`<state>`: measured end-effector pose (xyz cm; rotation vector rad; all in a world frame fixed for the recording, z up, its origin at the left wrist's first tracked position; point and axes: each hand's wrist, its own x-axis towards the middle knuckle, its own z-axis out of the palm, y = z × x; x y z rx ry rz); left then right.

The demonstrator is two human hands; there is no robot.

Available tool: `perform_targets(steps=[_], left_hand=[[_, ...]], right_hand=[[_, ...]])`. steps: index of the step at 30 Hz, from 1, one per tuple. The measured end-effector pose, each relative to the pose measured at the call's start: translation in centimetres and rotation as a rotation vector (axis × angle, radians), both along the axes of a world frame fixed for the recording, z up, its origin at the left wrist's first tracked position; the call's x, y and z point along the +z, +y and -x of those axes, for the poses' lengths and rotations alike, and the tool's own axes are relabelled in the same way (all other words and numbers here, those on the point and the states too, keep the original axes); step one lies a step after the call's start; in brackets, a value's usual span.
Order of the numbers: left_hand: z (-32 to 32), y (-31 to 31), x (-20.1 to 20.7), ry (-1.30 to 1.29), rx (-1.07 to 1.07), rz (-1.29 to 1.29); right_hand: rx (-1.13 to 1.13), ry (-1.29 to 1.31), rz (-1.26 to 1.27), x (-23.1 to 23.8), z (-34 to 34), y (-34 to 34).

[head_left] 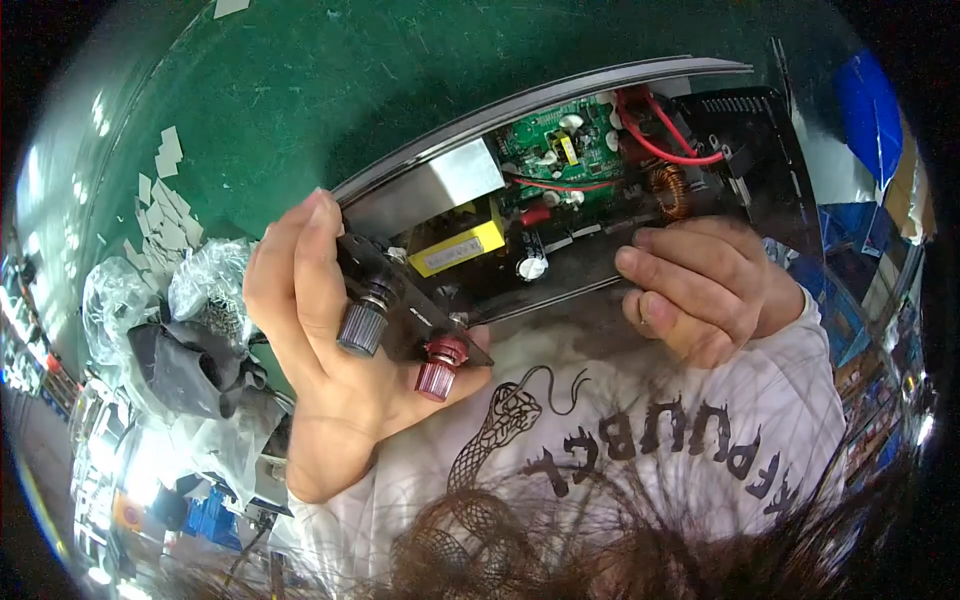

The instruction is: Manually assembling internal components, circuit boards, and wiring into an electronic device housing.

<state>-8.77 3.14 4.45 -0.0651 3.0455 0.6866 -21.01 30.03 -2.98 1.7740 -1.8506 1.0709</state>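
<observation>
An open black electronics case (570, 250), probably a power inverter, is held tilted in front of me. My left hand (330, 330) grips its left end, fingers over the end panel and thumb underneath. A black terminal knob (362, 328) and a red terminal knob (440, 368) stick out there. Inside are a yellow-wrapped transformer (458, 248), a green circuit board (580, 140), a copper ring coil (668, 190) and red wires (665, 145). My right hand (705, 285) is closed at the near edge, fingers curled toward the thumb; what they hold is hidden.
Behind the case lies a green work surface (270, 90). White paper pieces (165, 220) are scattered at the left. Clear plastic bags (215, 285) and a dark grey sleeve-like piece (190, 365) lie nearer. A blue sheet or bag (868, 120) stands at the far right.
</observation>
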Motion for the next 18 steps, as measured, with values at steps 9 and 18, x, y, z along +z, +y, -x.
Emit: perform_targets(steps=[9, 18], left_hand=[[0.21, 0.45, 0.11, 0.0, 0.014, -0.01], [0.7, 0.27, 0.26, -0.035, -0.019, 0.017]], right_hand=[[-0.011, -0.017, 0.021, -0.21, -0.19, -0.21], [-0.005, -0.019, 0.026, -0.51, -0.27, -0.28]])
